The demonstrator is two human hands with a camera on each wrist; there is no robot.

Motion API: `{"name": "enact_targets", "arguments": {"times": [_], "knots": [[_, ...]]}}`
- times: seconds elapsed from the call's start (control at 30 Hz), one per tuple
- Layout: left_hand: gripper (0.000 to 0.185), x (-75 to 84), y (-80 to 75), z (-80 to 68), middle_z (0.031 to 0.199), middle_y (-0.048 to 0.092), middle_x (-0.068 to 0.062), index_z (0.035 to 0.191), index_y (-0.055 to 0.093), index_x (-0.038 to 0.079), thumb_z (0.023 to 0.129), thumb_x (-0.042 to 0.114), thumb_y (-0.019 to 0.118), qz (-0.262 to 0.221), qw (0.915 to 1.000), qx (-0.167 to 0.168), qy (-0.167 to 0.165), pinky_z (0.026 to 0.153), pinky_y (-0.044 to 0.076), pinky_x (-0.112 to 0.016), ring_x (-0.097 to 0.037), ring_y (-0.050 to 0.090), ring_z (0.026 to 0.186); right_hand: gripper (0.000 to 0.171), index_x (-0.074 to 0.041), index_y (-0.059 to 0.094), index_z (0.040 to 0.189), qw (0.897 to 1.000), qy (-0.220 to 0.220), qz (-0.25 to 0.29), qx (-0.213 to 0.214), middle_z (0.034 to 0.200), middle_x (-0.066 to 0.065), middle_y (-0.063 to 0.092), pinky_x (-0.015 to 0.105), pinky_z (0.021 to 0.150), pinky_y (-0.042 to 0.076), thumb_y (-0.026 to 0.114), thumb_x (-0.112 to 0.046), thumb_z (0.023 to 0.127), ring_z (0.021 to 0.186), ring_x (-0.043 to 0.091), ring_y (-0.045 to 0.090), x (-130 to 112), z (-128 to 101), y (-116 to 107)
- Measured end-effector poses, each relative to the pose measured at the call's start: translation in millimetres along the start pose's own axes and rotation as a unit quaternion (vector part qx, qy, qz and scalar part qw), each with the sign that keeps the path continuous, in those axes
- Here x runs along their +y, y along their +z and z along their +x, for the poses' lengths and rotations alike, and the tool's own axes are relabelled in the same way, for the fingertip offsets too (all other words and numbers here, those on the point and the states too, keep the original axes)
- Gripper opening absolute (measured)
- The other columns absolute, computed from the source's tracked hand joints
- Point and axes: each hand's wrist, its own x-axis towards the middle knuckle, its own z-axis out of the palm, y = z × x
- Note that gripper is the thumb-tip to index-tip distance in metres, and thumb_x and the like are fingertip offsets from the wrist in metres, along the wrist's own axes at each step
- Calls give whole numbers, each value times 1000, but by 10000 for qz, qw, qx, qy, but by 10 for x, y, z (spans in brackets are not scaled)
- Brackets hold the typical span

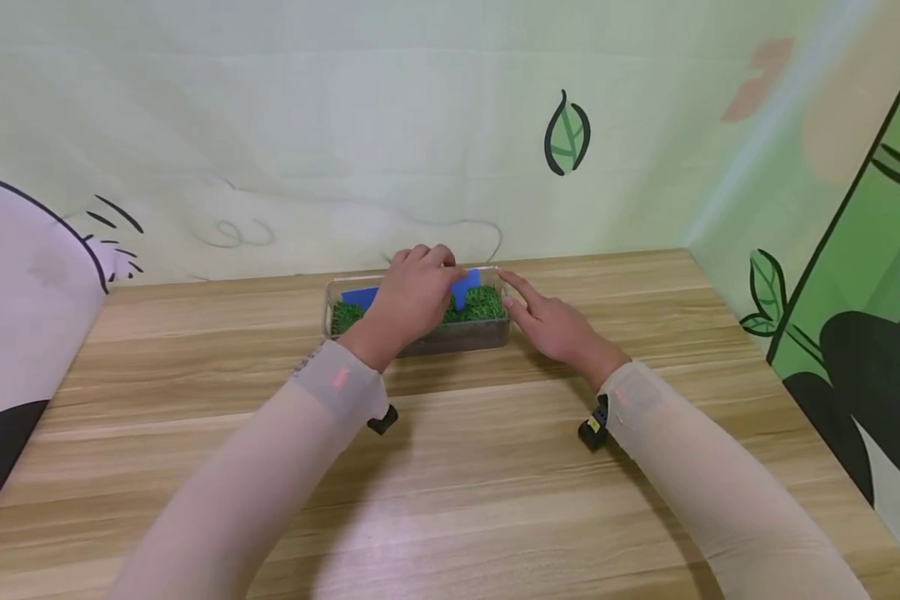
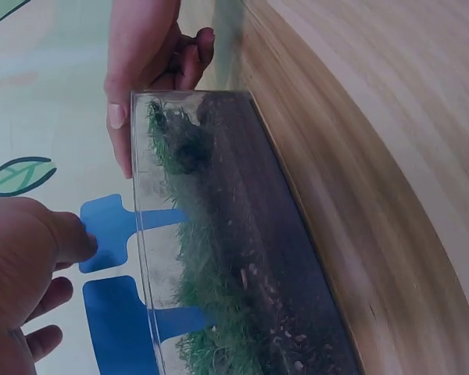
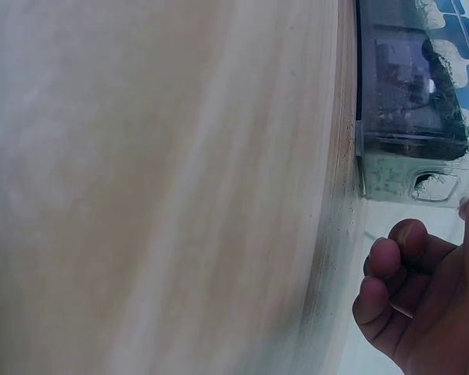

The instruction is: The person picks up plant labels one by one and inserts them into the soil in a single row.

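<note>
A clear plastic box (image 1: 457, 338) holds dark soil and green grass (image 1: 484, 305). Two blue plant labels stand in it with their stems down in the grass. My left hand (image 1: 414, 296) reaches over the box and pinches the head of the right-hand plant label (image 2: 112, 223) between thumb and fingers. Beside it, towards the left end, is the other blue label (image 2: 119, 324), partly behind that hand in the head view. At the box's right end, my right hand (image 1: 558, 327) touches the rim with a straight finger, its other fingers loosely curled below.
The box stands on a wood-grain table (image 1: 465, 467), near its back edge. Behind and at the right hangs a printed cloth (image 1: 420, 125) with leaf drawings. Small black cameras (image 1: 592, 429) sit under both wrists.
</note>
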Motion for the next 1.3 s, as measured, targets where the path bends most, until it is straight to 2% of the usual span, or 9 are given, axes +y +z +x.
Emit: {"name": "enact_targets", "arguments": {"times": [0.23, 0.43, 0.87, 1.1, 1.3], "knots": [[45, 22, -37, 34, 132, 62, -3, 135, 65, 20, 96, -2, 61, -138, 9995, -271, 26, 107, 43, -46, -26, 58, 119, 54, -47, 12, 159, 10000, 20, -9, -8, 131, 20, 64, 61, 101, 45, 24, -55, 107, 120, 45, 60, 3, 4, -2], [46, 34, -45, 52, 126, 67, -3, 130, 69, 18, 93, -7, 61, -226, 9996, -164, 87, 105, 46, -44, -25, 61, 115, 55, -46, 11, 159, 10000, 22, -13, -18, 130, 20, 65, 61, 99, 46, 22, -57, 106, 119, 45, 61, 5, 11, -3], [35, 37, -7, 43, 127, 66, -4, 129, 69, 15, 97, 1, 62, 45, 9998, -128, 150, 107, 45, -42, -25, 62, 115, 56, -47, 11, 159, 10000, 3, -29, 15, 127, 20, 66, 61, 99, 46, 21, -60, 105, 117, 44, 62, 13, 22, 3], [30, 19, 29, 3, 123, 66, -6, 127, 69, 14, 99, 7, 59, -81, 9995, 182, 235, 101, 49, -43, -26, 63, 110, 55, -46, 12, 159, 10000, -4, -72, 22, 125, 23, 66, 61, 97, 48, 23, -58, 106, 116, 44, 63, 17, 21, 10], [30, 24, 80, -30, 124, 65, -5, 129, 68, 15, 100, 15, 60, -112, 9990, 387, 193, 98, 50, -45, -27, 63, 111, 55, -46, 12, 159, 10000, 6, -69, 33, 123, 23, 67, 60, 95, 48, 22, -57, 106, 114, 44, 64, 17, 13, 17]]}}
